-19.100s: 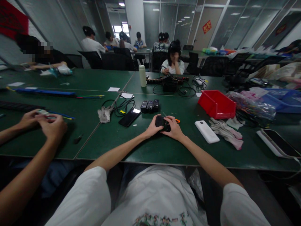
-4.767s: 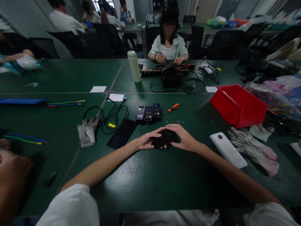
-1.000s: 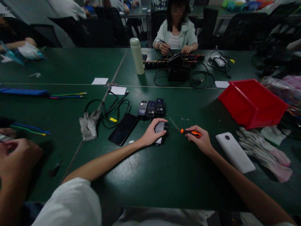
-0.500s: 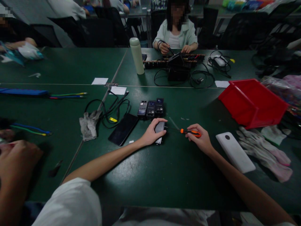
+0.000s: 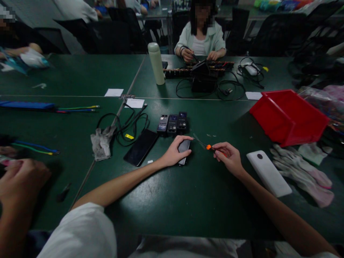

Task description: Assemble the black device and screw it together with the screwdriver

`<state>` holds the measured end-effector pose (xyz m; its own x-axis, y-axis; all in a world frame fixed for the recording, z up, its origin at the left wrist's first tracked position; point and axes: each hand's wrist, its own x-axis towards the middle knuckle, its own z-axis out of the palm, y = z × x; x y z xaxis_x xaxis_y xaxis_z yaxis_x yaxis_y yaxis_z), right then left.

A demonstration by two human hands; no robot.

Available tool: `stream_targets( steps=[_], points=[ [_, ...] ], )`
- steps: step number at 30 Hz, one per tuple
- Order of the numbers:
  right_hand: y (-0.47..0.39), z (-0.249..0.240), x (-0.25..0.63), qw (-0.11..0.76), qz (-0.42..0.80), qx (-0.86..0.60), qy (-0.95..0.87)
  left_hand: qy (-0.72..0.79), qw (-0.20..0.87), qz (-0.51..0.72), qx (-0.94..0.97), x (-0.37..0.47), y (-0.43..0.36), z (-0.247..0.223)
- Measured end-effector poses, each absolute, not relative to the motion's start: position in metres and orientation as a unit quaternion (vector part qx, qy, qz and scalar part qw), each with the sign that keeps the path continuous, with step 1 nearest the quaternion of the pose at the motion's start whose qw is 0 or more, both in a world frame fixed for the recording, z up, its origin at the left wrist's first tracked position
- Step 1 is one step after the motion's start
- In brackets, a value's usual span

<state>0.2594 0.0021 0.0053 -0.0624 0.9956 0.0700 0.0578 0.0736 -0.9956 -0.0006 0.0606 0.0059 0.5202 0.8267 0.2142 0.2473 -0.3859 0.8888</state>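
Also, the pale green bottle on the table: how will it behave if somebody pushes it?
The bottle would probably tip if pushed high up, because it stands upright and is tall and narrow. Once down, its round side could let it roll. It looks stiff-walled, but its weight is hard to judge, as the contents are hidden.

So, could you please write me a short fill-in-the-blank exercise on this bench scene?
The right hand holds an orange-handled ____.
The left hand grips a small device.., beyond which sit exactly ____ black modules.
The plastic bin is ____.
The white power bank lies just left of some fabric ____.

Missing words: screwdriver; three; red; gloves.
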Motion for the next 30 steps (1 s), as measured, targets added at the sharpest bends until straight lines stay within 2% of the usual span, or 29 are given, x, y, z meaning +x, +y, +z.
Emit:
stream_targets(
  steps=[16, 26, 30],
  points=[
    [0.0046, 0.0046, 0.2623, 0.423, 0.378, -0.532, -0.629, 0.397, 0.433, 0.350, 0.729, -0.0017, 0.0581, 0.0063],
    [0.0039, 0.0071, 0.2616, 0.433, 0.363, -0.534, -0.629, 0.389, 0.433, 0.350, 0.734, -0.0013, 0.0594, 0.0071],
    [0.0041, 0.0099, 0.2594, 0.463, 0.359, -0.511, -0.629, 0.383, 0.433, 0.344, 0.740, -0.0014, 0.0595, 0.0077]
  ],
)
